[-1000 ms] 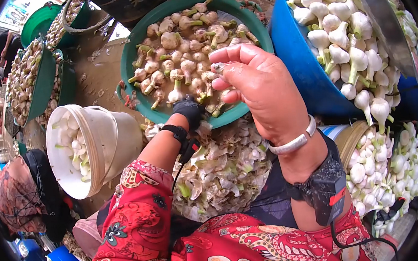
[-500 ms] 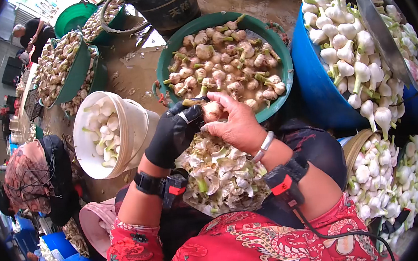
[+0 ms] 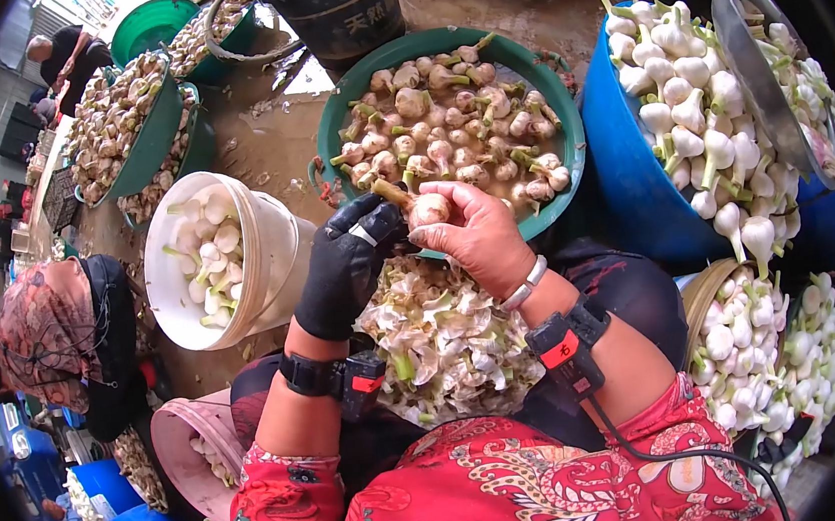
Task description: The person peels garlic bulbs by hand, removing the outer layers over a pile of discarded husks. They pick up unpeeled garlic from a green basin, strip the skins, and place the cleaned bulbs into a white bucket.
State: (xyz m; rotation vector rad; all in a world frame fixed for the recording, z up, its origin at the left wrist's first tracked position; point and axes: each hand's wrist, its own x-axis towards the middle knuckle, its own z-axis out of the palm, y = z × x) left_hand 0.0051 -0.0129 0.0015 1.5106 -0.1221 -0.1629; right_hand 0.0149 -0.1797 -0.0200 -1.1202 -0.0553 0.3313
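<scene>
A brownish, unpeeled garlic bulb (image 3: 429, 211) with its stem pointing up and left is held between my hands. My right hand (image 3: 484, 239), bare, has its fingers and thumb closed round the bulb. My left hand (image 3: 349, 262), in a black glove with a white band on one finger, is closed at the stem side; its fingertips are partly hidden. Just beyond, a green tub (image 3: 324, 129) holds many dirty garlic bulbs (image 3: 434, 118) in murky water. Below my hands lies a heap of peeled garlic skins (image 3: 446, 343).
On the left stand a white bucket (image 3: 255, 266) of peeled garlic and a pink bucket (image 3: 178, 434). A blue tub (image 3: 621, 181) heaped with white garlic is at the right, with a metal basin (image 3: 750, 58) against it. A person in a patterned head covering (image 3: 42, 332) sits at left.
The garlic bulb has turned, so its stem now points more upward. My right hand has shifted slightly right and down; my left fingers have moved a little lower on the stem side.
</scene>
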